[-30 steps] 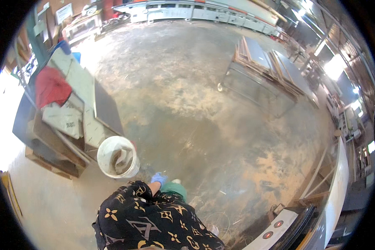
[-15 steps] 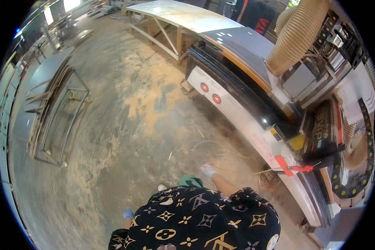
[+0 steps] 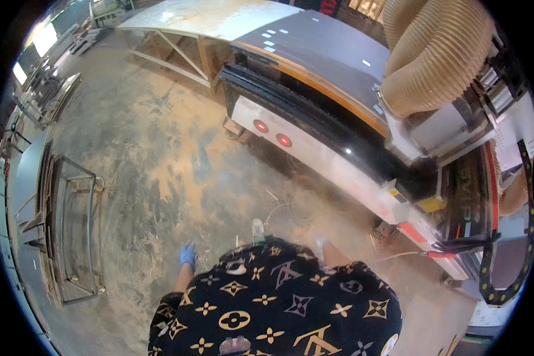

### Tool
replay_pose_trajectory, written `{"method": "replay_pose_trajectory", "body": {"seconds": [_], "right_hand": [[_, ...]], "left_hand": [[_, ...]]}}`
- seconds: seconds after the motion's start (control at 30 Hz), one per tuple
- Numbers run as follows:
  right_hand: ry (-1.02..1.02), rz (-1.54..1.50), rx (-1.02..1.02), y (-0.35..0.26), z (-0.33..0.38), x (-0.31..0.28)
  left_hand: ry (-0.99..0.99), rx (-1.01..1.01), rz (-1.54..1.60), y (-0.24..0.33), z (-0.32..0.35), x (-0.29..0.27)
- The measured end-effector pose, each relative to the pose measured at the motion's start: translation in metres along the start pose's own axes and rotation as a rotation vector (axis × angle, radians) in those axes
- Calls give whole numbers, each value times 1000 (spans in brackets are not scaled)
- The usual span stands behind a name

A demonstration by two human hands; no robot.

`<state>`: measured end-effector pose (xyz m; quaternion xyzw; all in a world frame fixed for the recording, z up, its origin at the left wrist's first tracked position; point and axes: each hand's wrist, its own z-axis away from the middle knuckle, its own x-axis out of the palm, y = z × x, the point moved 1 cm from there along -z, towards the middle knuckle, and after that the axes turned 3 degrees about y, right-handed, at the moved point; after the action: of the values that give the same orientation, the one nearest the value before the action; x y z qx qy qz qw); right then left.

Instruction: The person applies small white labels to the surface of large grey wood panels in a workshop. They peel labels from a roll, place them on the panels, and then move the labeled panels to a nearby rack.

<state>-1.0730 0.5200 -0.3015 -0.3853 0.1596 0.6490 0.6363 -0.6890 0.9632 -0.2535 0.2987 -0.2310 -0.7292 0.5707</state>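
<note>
Blue-gloved L hand (image 3: 188,255) is loosely open, well apart from white-sided machine (image 3: 326,163); pale-gloved R hand (image 3: 321,244) is nearer to machine, but blurred, can't tell grip. Metal cart (image 3: 91,219) is across flr. (image 3: 154,196) from machine.

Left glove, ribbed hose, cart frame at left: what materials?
Left glove: probably thin nitrile or latex, matte blue, judging by its close fit. Ribbed hose: likely flexible plastic, beige with slight sheen; the bent, ridged wall suggests it. Cart frame: perhaps steel, dull grey; slim straight bars.

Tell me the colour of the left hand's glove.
The left hand wears a blue glove, best seen in the head view.
</note>
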Motion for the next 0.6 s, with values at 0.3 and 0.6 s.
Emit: {"method": "replay_pose_trajectory", "body": {"seconds": [0.3,0.6], "right_hand": [[0,-257,-357,-249,-63,-125],[68,-455,-451,-403,-159,-172]], "left_hand": [[-199,53,-470,76,-77,123],[-112,72,-626,186,-195,162]]}}
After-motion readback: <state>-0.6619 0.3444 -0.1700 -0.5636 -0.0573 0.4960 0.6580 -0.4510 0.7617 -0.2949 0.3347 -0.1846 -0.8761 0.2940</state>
